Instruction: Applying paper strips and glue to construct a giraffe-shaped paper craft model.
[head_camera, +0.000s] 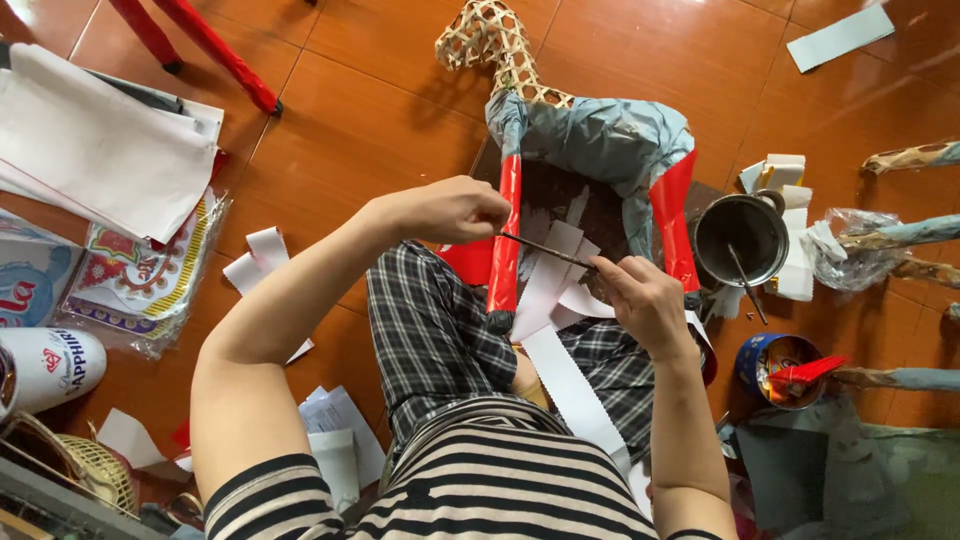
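both hands pinch a thin stick: left hand (450, 210) and right hand (645, 300) closed on its ends; i judge the stick (545, 250) light, stiff, best gripped at the ends.

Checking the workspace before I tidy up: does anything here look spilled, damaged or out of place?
Nothing looks spilled or broken. White paper scraps lie scattered on the tiled floor, and the woven animal frame is only partly covered with paper, its head bare.

A woven bamboo frame (497, 48) is seen covered in matt grey paper (610, 140) and glossy red paper (507, 235); the tiled floor (370, 110) is polished.
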